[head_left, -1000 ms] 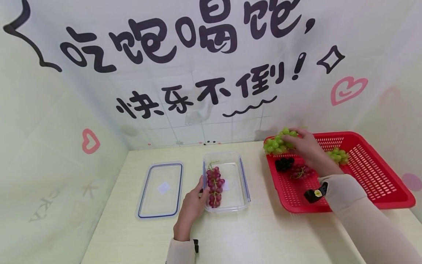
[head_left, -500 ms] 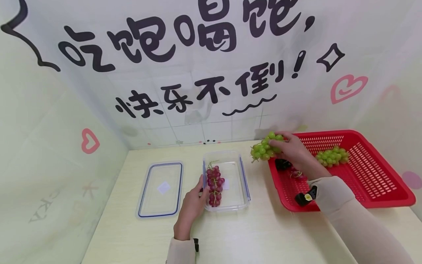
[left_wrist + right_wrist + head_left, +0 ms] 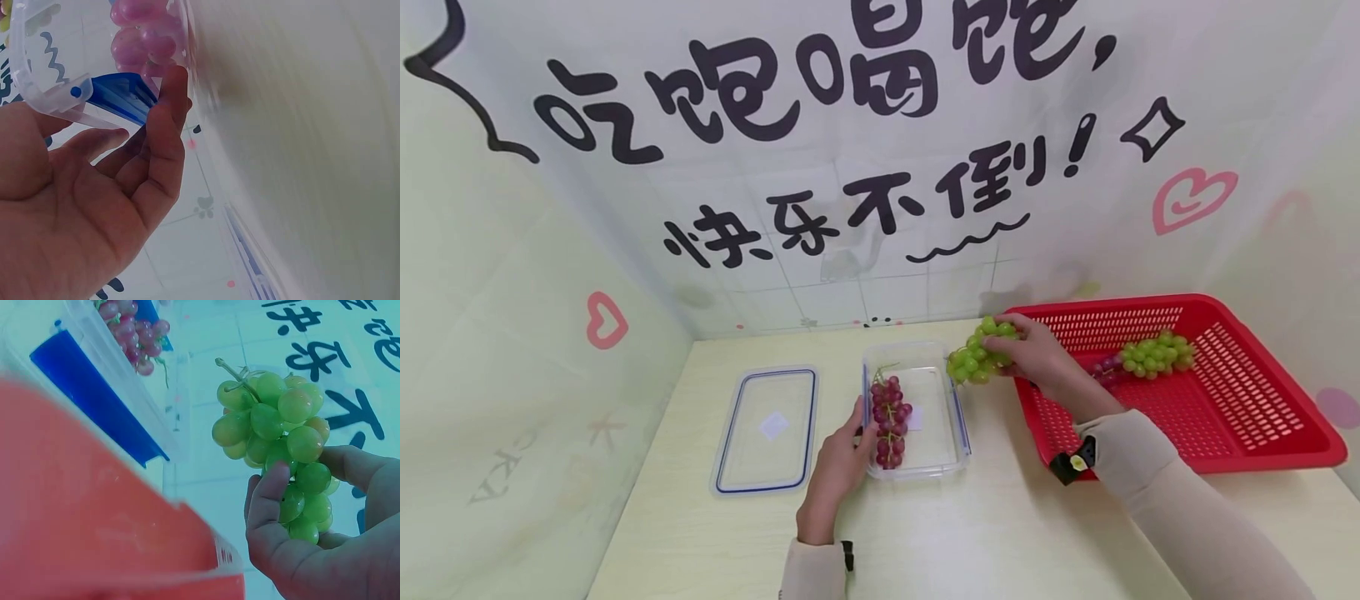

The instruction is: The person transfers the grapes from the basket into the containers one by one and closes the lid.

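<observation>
My right hand [image 3: 1041,358] grips a bunch of green grapes [image 3: 976,358], held in the air between the red basket and the clear plastic container [image 3: 936,446]. A thin stem sticks out from this bunch in the right wrist view. Inside the container, along its left side, lies a bunch of red grapes [image 3: 891,421]; the rest of its floor shows bare. My left hand [image 3: 838,462] holds the container's left wall, its fingers by the blue latch [image 3: 122,95] in the left wrist view.
The red basket [image 3: 1037,433] on the right holds another green bunch [image 3: 1157,354] and red grapes [image 3: 1105,369] partly hidden by my right arm. A blue-edged clear lid [image 3: 760,458] lies flat left of the container. A printed white backdrop [image 3: 820,308] stands behind the table.
My right hand has carried the green grapes left, out from over the basket toward the container's right edge. The left hand and container have stayed in place.
</observation>
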The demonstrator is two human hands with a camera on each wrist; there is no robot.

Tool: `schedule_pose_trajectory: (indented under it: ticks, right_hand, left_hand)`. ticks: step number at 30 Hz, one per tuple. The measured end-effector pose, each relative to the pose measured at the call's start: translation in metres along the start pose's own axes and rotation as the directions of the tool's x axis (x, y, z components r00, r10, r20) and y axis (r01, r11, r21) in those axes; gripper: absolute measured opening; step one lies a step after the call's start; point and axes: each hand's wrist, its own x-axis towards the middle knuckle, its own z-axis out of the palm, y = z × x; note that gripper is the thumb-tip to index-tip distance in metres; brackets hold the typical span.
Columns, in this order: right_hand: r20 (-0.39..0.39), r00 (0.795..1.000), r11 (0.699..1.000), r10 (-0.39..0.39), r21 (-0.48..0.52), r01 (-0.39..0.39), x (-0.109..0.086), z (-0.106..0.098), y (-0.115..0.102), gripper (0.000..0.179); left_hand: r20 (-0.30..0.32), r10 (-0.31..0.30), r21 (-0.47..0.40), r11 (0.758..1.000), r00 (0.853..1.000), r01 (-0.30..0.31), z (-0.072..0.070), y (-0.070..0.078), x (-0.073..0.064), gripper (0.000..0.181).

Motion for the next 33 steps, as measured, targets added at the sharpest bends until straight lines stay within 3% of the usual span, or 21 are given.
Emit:
schedule_pose_trajectory:
  ticks: [11,25,33]
  right_hand:
    - [0.043,0.999,1.000,-0.013,-0.011,0.013,0.000,0.024,0.004,0.051]
    - [0.103,0.995,0.990,0.009,-0.138,0.006,0.004,0.046,0.014,0.049]
    - [0.145,0.989,0.990,-0.005,-0.140,0.026,0.002,0.059,0.014,0.049]
  left_hand:
    - [-0.001,-0.005,0.009,1.000,1.000,0.006,0.001,0.000,0.000,0.057]
    - [0.002,0.000,0.007,1.000,1.000,0.000,0.001,-0.001,0.000,0.057]
    - [0.004,-0.006,0.010,1.000,1.000,0.006,0.001,-0.001,0.001,0.057]
